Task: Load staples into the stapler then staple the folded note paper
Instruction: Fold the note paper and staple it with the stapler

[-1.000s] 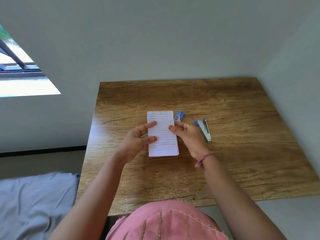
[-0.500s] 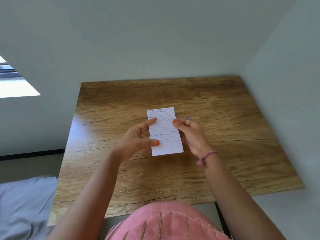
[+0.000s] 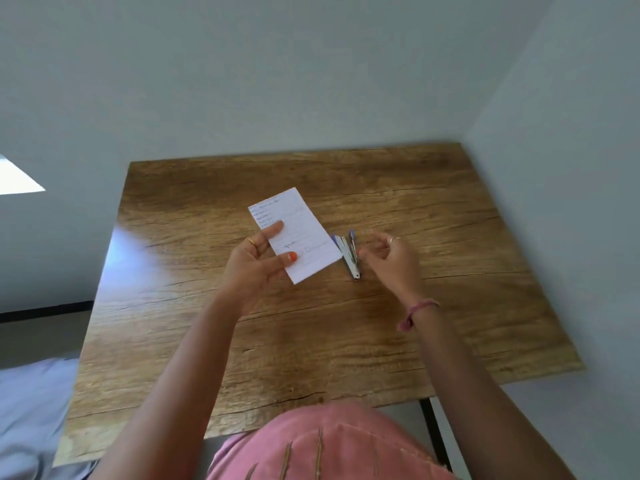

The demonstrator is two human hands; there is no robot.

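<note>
1. Above the middle of the wooden tabletop (image 3: 346, 341), the folded note paper (image 3: 294, 233) is now held by the left hand (image 3: 258, 268) alone, pinched between thumb and fingers; half a second ago both hands held it.
2. The right hand (image 3: 391, 263) has been taken off the paper; its grip is released, fingers loosely curled just beside the stapler (image 3: 350, 256), holding nothing.
3. The stapler, hidden before, is uncovered and lies on the tabletop.
4. The paper is white, ruled, faintly handwritten, and tilted, its top leaning left.
</note>
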